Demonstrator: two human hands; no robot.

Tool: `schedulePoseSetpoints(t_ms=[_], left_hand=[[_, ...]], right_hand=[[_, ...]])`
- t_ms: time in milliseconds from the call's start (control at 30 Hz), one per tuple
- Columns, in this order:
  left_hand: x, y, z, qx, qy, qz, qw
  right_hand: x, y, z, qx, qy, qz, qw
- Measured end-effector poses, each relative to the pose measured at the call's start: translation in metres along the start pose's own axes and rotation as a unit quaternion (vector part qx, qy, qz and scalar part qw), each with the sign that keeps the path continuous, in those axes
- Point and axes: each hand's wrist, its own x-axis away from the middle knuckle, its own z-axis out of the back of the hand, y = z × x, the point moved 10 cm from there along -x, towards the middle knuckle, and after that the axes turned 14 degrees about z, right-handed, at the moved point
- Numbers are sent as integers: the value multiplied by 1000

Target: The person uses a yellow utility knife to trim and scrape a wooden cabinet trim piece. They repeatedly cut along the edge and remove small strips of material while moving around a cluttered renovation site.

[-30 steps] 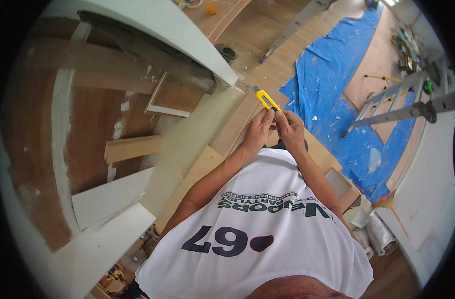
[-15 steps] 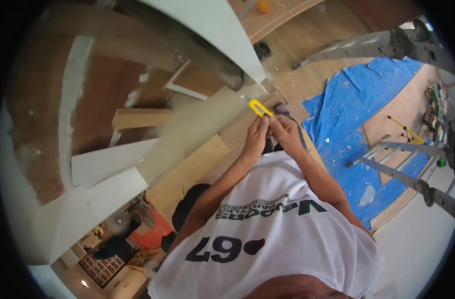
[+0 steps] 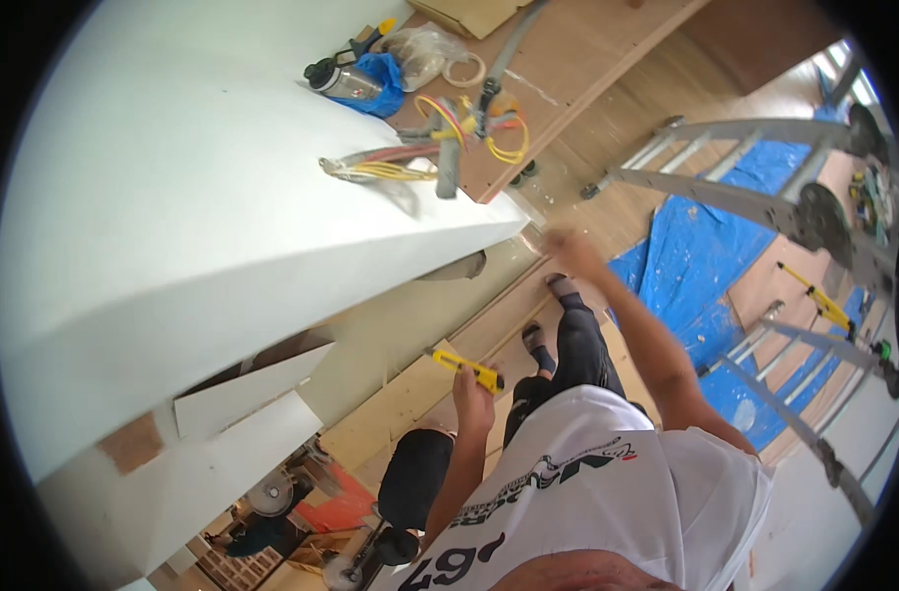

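My left hand (image 3: 472,406) holds a yellow utility knife (image 3: 452,362) between its fingers, out in front of my left side. The knife points up and to the left; whether its blade is out is too small to make out. My right hand (image 3: 573,252) is stretched forward on a long arm, near the end of a white wall edge and above the floor. Motion smears its fingers, so what it touches or holds does not show. Below the hands are my dark trouser legs and feet in dark socks, standing on wooden boards (image 3: 385,396).
A bundle of coloured wires (image 3: 390,167) sticks out from the white wall (image 3: 203,187). On a wooden surface (image 3: 577,49) lie a bottle (image 3: 356,83), a tape roll (image 3: 464,69) and a plastic bag (image 3: 420,54). Ladders (image 3: 705,187) and a blue tarp (image 3: 700,231) are at right.
Both hands were together at the yellow knife. They have parted: the left has moved back and left with it, the right has gone forward. The view has shifted, bringing in wires and the wooden surface.
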Motion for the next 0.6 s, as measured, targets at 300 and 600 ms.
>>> schedulePoseSetpoints(t_ms=[300,600], left_hand=[[26,-71,97,85,126,172,973],[34,-92,99,51,163,240,956]], right_hand=[[-305,-88,96,111,69,209,969],[-383,-70,34,300,-113,285,903]])
